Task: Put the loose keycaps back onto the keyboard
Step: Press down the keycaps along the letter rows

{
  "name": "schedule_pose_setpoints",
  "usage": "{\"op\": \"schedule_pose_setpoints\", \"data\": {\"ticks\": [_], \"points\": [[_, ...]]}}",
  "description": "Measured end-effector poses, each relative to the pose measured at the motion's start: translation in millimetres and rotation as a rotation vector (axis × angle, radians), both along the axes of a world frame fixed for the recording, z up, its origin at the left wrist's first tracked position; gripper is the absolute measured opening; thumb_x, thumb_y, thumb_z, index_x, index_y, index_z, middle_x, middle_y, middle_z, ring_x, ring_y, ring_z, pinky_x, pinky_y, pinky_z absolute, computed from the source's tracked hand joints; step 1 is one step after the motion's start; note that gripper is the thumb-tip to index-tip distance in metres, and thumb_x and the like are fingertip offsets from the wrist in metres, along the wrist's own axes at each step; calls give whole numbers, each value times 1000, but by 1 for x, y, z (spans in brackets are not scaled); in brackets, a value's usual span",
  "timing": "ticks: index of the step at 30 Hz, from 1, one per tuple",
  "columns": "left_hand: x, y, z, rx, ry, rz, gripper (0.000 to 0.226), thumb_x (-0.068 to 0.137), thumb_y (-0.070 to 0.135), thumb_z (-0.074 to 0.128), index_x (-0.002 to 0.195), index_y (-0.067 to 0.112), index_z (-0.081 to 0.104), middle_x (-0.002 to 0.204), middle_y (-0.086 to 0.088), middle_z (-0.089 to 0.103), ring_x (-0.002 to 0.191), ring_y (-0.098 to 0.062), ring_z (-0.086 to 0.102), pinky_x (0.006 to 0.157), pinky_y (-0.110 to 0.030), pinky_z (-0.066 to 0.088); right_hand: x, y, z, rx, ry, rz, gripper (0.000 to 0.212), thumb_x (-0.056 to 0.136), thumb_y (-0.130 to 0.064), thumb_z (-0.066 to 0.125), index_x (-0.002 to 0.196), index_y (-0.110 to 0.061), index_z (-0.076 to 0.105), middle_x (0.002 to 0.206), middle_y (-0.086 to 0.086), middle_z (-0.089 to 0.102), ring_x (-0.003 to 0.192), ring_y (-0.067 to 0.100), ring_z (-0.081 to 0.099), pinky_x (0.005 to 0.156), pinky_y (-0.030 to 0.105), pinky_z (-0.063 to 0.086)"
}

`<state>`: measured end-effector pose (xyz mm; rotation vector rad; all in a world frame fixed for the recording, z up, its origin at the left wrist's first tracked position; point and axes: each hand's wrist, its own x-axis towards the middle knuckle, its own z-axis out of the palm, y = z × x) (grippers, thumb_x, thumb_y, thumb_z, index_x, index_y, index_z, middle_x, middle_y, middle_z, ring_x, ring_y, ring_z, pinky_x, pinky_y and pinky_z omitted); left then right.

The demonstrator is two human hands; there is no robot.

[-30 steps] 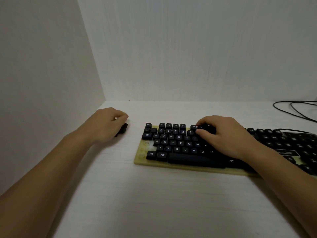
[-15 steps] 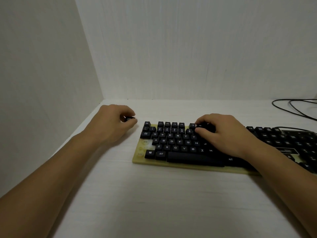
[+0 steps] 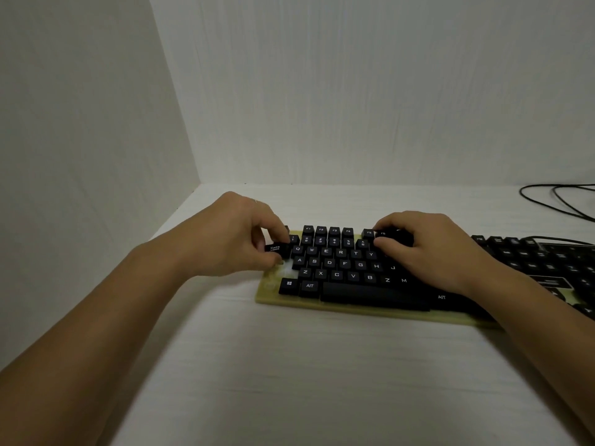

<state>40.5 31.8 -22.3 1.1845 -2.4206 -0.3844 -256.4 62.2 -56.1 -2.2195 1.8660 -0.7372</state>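
Note:
A keyboard point(image 3: 354, 309) with black keycaps on a yellowish base lies on the white table. My left hand point(image 3: 235, 235) pinches a black Caps Lock keycap point(image 3: 276, 248) between thumb and fingers, over the keyboard's left edge, just above bare pale sockets point(image 3: 285, 269). My right hand point(image 3: 431, 249) rests on the middle of the keyboard with curled fingers pressing down on keys near the top rows; what lies under the fingertips is hidden.
White walls close the table at the left and back, forming a corner. Black cables point(image 3: 560, 201) loop at the far right. The keyboard's right part point(image 3: 547, 262) runs out of view.
My left hand has lifted the keycap from the table left of the keyboard and carried it right, over the keyboard's left edge. My right hand has stayed on the keys.

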Motion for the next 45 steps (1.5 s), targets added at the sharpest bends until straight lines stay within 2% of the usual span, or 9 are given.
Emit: {"op": "schedule_pose_setpoints", "data": {"ticks": [4,10,15,19,22,30,35,41,45], "points": [[-6,5,1,20,-60,-2,24,71,19,82,88,34,76,65,33,64,59,2,64,62,-20,53,1,-1,0,-6,0,0,28,94,-41,58,115,-28,70,113,-10,70,103,13,60,92,34,47],[-2,-2,-3,49,-38,17,16,69,22,84,74,35,76,69,9,72,63,-5,66,65,-32,57,1,-1,1,-5,-14,-1,27,93,-41,59,114,-29,70,112,-10,70,102,13,61,92,36,48],[-2,-1,0,20,-62,0,14,69,23,86,74,33,78,65,17,69,61,-2,65,60,-21,51,0,0,0,-5,-7,-1,27,94,-40,59,115,-28,70,112,-10,70,102,13,61,91,35,48],[-3,1,2,32,-63,5,23,70,21,87,89,30,79,71,17,73,67,4,67,63,-14,51,1,-1,0,-2,-9,1,27,94,-41,58,114,-28,70,112,-9,70,102,13,61,91,34,48],[0,-1,0,39,-101,-5,22,71,24,86,91,31,79,68,20,69,67,6,65,60,-6,43,0,-1,0,-3,-17,2,27,93,-40,59,115,-28,70,113,-9,70,103,13,61,92,35,48],[1,-5,0,12,-174,-73,21,78,19,81,91,34,79,88,22,67,75,2,63,66,-10,41,1,-1,0,-5,-22,4,27,93,-40,59,115,-28,71,114,-9,71,104,14,61,94,36,48],[0,-4,2,-7,-173,-59,16,77,21,82,88,33,79,74,24,66,70,10,61,62,-4,39,1,-1,0,-4,-24,-2,27,93,-40,60,114,-27,71,114,-9,71,105,14,61,95,37,48],[-6,-3,3,-59,-303,-106,17,81,13,77,87,29,80,65,28,57,65,22,54,61,1,35,1,-2,0,-8,-19,-10,25,93,-39,59,113,-28,71,112,-9,71,102,14,62,93,37,49],[-11,-2,2,-63,-348,-101,19,83,10,73,88,27,80,70,23,62,60,17,53,59,1,34,2,-3,-1,-15,-9,-19,25,93,-40,59,112,-28,71,110,-10,71,102,14,62,92,37,49]]}}
